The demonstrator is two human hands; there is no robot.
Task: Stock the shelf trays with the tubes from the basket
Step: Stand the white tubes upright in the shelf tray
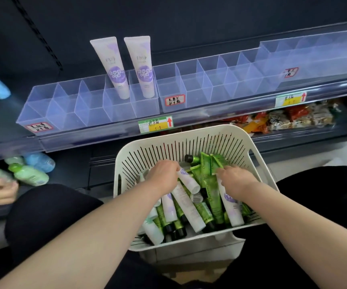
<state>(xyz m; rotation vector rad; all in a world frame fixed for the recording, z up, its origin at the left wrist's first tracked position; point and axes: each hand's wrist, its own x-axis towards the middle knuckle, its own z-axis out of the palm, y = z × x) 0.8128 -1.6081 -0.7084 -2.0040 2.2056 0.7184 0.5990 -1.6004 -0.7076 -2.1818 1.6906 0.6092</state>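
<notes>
Both hands are lowered into the slotted white basket [168, 142], which is filled with a jumble of green tubes [212, 197] and white tubes [187, 207]. The left hand [162, 174] is curled around the upper end of a white purple-printed tube [189, 181], while the right hand [235, 177] is closed among the green tubes, though what exactly is gripped cannot be told. On the shelf above, two white tubes [114, 67] are stood upright in neighbouring compartments of the clear left tray [39, 113], beside a second clear tray [220, 88].
</notes>
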